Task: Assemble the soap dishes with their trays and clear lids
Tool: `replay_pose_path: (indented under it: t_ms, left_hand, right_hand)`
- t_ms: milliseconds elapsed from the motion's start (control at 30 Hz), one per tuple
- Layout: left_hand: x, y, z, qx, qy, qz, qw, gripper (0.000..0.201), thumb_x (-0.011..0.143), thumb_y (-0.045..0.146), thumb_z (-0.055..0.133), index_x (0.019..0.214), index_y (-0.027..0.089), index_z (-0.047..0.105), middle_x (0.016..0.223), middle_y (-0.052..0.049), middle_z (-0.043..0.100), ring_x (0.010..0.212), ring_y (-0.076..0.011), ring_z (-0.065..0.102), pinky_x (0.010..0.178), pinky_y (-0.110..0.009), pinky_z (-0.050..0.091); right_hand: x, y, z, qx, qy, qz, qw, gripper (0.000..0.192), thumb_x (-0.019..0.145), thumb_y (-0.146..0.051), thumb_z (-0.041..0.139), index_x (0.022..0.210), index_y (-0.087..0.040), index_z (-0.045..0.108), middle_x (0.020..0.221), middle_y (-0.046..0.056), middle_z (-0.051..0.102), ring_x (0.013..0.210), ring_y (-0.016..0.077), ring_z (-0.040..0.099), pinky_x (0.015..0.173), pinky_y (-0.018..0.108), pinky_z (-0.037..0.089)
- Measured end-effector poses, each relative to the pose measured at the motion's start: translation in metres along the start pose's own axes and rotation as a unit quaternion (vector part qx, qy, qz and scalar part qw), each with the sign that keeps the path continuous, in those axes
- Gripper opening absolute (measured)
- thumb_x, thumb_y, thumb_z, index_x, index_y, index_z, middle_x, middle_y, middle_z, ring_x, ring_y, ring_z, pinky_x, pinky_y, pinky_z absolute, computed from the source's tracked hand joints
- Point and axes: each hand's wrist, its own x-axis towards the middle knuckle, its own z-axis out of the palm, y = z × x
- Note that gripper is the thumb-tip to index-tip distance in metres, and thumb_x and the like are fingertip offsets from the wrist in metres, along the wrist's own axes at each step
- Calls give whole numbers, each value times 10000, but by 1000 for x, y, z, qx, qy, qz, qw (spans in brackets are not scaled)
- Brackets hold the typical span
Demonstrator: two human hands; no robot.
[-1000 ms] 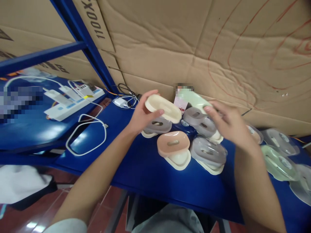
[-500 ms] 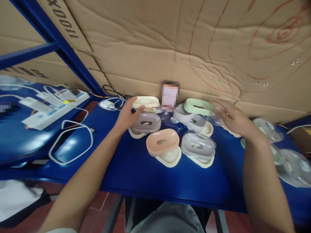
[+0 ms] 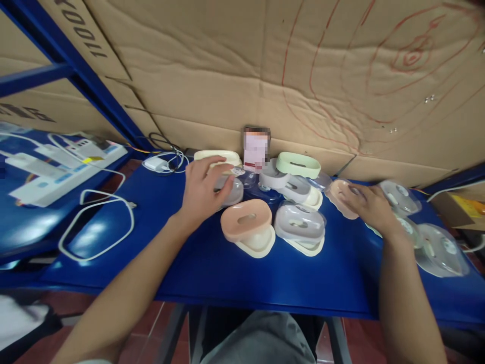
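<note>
Several oval soap dishes in pastel colours lie on the blue table. My left hand [image 3: 204, 189] hovers over the grey soap dish [image 3: 234, 192], its fingers spread and holding nothing. Behind those fingers sits a cream soap dish [image 3: 215, 155]. My right hand [image 3: 373, 207] has its fingers stretched over a flat peach tray [image 3: 340, 198]; whether they touch it I cannot tell. Between the hands are a peach soap dish [image 3: 246, 218] and a lilac-grey one [image 3: 300, 222], each on a cream tray. A pale green soap dish [image 3: 298, 165] stands at the back.
Clear lids over more dishes [image 3: 441, 250] lie at the right. A phone [image 3: 256, 148] leans on the cardboard wall [image 3: 208, 101]. To the left are a white charger [image 3: 157, 164], a looped white cable [image 3: 94, 256] and a power strip [image 3: 41, 192]. A box [image 3: 458, 210] is far right.
My left hand has come off the cream soap dish toward the grey one. My right hand has moved away from beside the green dish, rightward and down, over the peach tray. The view has shifted slightly.
</note>
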Motion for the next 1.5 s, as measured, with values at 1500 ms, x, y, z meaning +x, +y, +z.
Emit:
replay_pose_path:
  t_ms: [1500]
  left_hand:
    - [-13, 21, 13, 73, -64, 212, 972, 114, 1017, 220, 653, 1003, 219, 766, 1168, -76, 788, 1026, -268, 723, 1025, -493, 508]
  right_hand:
    - [-6, -42, 10, -137, 34, 114, 983, 425, 1066, -321, 415, 1351, -191, 702, 1346, 159, 750, 1217, 333, 692, 1029, 494, 476]
